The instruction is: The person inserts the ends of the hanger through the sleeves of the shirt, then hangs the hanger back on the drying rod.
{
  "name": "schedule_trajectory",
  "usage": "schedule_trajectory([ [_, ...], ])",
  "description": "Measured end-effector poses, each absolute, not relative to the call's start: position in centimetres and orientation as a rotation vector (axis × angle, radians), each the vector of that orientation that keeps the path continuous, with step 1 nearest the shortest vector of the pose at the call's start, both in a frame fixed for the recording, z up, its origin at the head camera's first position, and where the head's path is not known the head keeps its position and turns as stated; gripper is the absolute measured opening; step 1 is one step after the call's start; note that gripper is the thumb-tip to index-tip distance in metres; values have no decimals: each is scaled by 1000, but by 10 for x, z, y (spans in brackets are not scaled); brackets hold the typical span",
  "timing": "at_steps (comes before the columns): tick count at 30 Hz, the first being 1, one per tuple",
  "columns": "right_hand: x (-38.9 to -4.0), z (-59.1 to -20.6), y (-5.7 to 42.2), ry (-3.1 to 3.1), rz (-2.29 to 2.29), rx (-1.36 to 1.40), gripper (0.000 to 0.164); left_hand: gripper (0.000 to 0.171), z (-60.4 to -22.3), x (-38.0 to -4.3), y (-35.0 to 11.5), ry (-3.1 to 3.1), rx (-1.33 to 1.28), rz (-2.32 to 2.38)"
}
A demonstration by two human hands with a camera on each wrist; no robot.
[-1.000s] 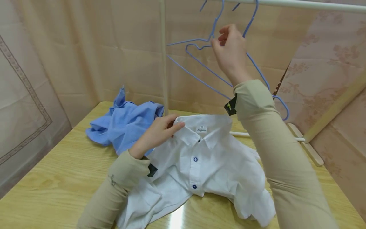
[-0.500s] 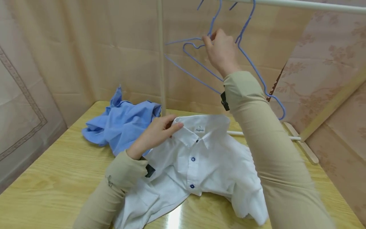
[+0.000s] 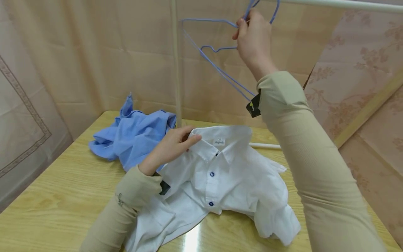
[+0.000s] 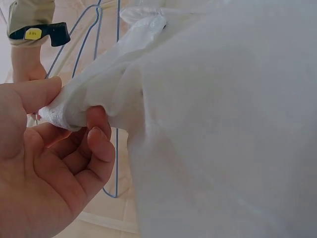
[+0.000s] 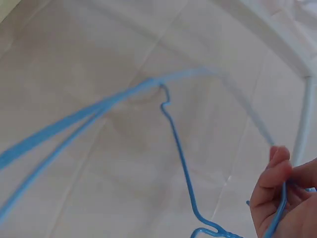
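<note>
White shirt (image 3: 233, 182) at six o'clock, blue hanger (image 3: 206, 19) at one
Left hand (image 3: 171, 145) pinches the collar (image 3: 204, 148), seemingly to hold it raised; right hand (image 3: 256, 43) has fingers curled round the hanger, presumably to bear it.

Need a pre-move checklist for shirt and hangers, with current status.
1. Left hand grips white collared cloth shirt: ok, at one side of the collar.
2. Right hand holds thin blue wire hanger: ok, fingers curled on it.
3. Held hanger off white horizontal rail: cannot tell, its top leaves the head view.
4. Held hanger clear of second blue wire hanger: cannot tell, they overlap in the head view.
5. Held hanger inside shirt: not ok, it's up near the rail.
</note>
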State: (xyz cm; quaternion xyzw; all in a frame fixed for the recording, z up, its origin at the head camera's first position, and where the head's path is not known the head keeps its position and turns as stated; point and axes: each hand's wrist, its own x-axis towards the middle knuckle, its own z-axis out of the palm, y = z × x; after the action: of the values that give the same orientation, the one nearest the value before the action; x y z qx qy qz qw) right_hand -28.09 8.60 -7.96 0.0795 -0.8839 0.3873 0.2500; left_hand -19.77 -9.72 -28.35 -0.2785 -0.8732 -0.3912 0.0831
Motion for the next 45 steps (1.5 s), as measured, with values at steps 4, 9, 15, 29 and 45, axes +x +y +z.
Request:
schedule_trajectory([
  [4,-273,-89,90,-2317,1277,226,14,24,-283,-197,-97,-2606,-832,-1162],
  [9,-265,-109,96,-2213,1452,249,15,25,-283,-197,-99,-2603,-837,-1157],
  [15,-251,-127,105,-2207,1541,166,19,24,-285,-197,-99,-2579,-844,-1147],
  [29,-207,-140,137,-1873,2091,300,50,25,-280,-188,-99,-2580,-874,-1127],
  [45,-177,-116,136,-1340,2477,712,42,15,-272,-178,-99,-2599,-813,-1050],
])
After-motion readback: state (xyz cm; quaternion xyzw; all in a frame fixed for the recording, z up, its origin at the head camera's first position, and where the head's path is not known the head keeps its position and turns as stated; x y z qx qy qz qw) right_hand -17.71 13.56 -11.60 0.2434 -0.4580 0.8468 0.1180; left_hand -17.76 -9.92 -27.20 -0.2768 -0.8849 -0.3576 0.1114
